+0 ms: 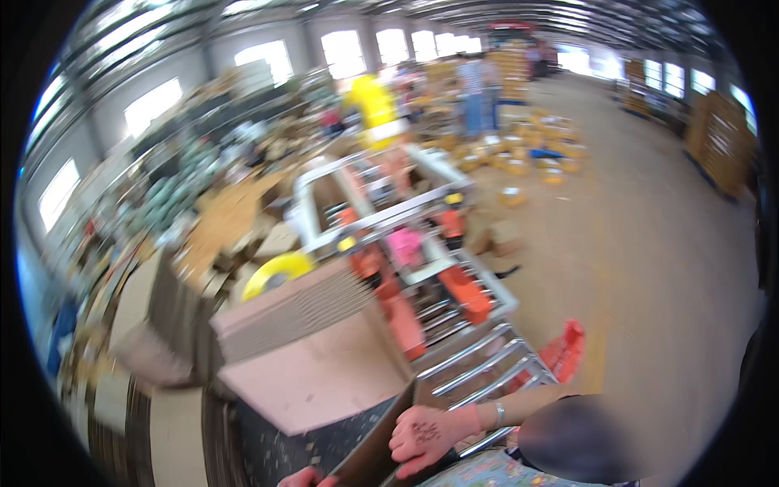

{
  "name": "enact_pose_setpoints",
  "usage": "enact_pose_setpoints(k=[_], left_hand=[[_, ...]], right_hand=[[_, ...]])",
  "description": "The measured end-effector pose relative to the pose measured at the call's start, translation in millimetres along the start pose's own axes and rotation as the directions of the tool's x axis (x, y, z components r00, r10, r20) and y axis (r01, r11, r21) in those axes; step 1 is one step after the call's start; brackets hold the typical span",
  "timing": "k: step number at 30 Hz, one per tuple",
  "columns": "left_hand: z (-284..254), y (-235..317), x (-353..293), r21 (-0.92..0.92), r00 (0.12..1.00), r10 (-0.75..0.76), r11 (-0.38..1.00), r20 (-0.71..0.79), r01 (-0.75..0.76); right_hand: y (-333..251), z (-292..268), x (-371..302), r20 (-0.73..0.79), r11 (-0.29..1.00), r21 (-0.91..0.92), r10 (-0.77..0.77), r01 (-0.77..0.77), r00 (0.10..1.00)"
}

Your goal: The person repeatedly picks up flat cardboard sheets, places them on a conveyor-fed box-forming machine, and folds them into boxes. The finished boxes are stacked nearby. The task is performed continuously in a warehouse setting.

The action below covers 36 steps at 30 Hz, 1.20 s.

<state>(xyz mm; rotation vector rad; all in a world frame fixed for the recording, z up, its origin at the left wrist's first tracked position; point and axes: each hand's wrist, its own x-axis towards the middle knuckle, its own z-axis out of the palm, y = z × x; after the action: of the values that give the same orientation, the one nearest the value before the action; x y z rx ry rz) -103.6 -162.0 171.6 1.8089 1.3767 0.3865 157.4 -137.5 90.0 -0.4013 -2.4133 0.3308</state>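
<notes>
Glove print (424, 431) blurred, the right hand (428, 438) curls at a carton (363, 461) by metal rollers (478, 368); the left hand (303, 479) is cropped, neither grip discernible.

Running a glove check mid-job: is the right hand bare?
No, the right hand wears a pink glove that reaches about to the wrist.
</notes>
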Motion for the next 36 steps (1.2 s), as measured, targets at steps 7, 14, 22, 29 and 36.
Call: enact_pose_setpoints(k=[7, 14, 22, 29, 36], left_hand=[[-4, -25, 25, 0.521, 0.839, 0.308, 0.853, -0.449, -0.035], [41, 4, 30, 0.627, 0.729, 0.648, 0.478, 0.22, -0.615], [39, -29, 28, 0.486, 0.673, 0.628, 0.48, 0.391, -0.73], [75, -7, 97, 0.117, 0.938, 0.298, 0.953, -0.179, -0.281], [176, 73, 241, -0.158, 0.785, 0.499, 0.865, 0.368, -0.476]], right_hand=[[-41, -82, -23, -0.066, 0.964, 0.238, -0.103, 0.116, 0.993], [-24, 9, -10, 0.608, 0.569, 0.494, 0.315, -0.658, 0.729], [2, 35, -50, -0.286, 0.723, -0.588, 0.233, -0.362, 0.93], [-54, 42, -160, -0.302, 0.747, -0.28, 0.528, -0.603, 0.794], [-91, 15, -219, -0.83, 0.493, -0.091, 0.443, -0.865, 0.34]])
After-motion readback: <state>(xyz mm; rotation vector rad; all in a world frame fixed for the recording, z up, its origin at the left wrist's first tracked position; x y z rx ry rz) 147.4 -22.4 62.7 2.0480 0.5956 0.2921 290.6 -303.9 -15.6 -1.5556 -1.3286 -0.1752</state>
